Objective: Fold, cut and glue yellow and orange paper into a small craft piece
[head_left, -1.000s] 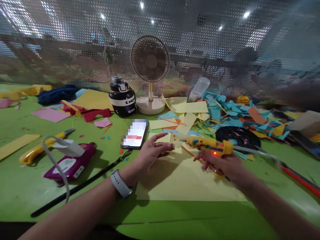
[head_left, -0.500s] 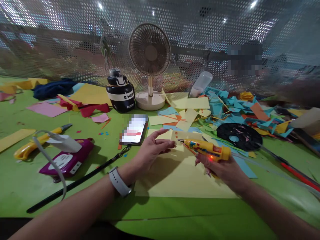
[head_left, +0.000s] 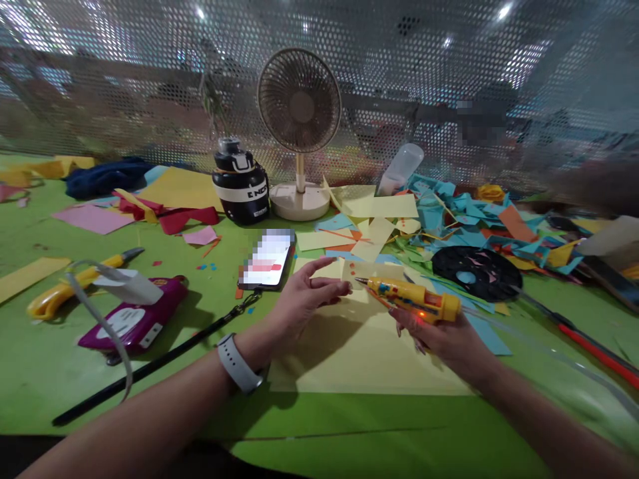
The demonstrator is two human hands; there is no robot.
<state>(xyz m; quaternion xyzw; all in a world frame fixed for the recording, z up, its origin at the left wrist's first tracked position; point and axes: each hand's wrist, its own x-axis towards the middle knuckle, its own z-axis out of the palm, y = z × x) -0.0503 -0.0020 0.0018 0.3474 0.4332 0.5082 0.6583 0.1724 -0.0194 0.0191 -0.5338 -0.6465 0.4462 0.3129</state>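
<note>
My right hand (head_left: 434, 332) is wrapped around a yellow hot glue gun (head_left: 407, 296) with a small red light glowing on its side. The gun's nozzle points left, close to the fingertips of my left hand (head_left: 309, 293). That hand, with a pale watch strap at the wrist, has thumb and fingers closed on a folded pale yellow paper piece (head_left: 367, 269) that bears small orange spots. Beneath both hands lies a larger pale yellow sheet (head_left: 349, 362). Whether the nozzle touches the paper piece cannot be made out.
A phone (head_left: 269, 259) with a black strap lies left of the sheet, beside a purple power strip (head_left: 154, 309) and a yellow cutter (head_left: 82, 283). Behind stand a black bottle (head_left: 242, 189) and a fan (head_left: 299, 106). Paper scraps (head_left: 459, 213) and a black fan-shaped disc (head_left: 476, 273) lie right.
Both hands hold nearly the same place. The fingers of my right hand below the glue gun have shifted slightly; the cord behind it hangs a little differently.
</note>
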